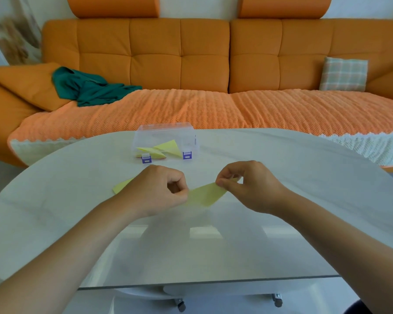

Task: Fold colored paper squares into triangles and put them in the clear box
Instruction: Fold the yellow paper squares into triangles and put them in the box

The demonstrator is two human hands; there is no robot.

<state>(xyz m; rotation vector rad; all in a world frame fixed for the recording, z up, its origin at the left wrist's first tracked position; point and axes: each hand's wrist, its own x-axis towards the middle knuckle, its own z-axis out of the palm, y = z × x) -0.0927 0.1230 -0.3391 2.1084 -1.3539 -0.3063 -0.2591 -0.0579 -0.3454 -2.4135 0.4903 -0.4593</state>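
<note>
A pale yellow paper (205,196) is held between both hands just above the white table (281,177). My left hand (156,191) pinches its left corner between thumb and fingers. My right hand (247,185) pinches its upper right corner. More yellow paper (121,187) lies flat on the table, partly hidden behind my left hand. The clear box (168,137) with purple latches stands open beyond my hands, and several yellow folded triangles (166,148) lie inside it.
An orange sofa (191,64) with a knitted orange cover runs behind the table. A green cloth (89,88) and a checked cushion (344,73) lie on it. The table's near part is glass, with a wheeled base showing below.
</note>
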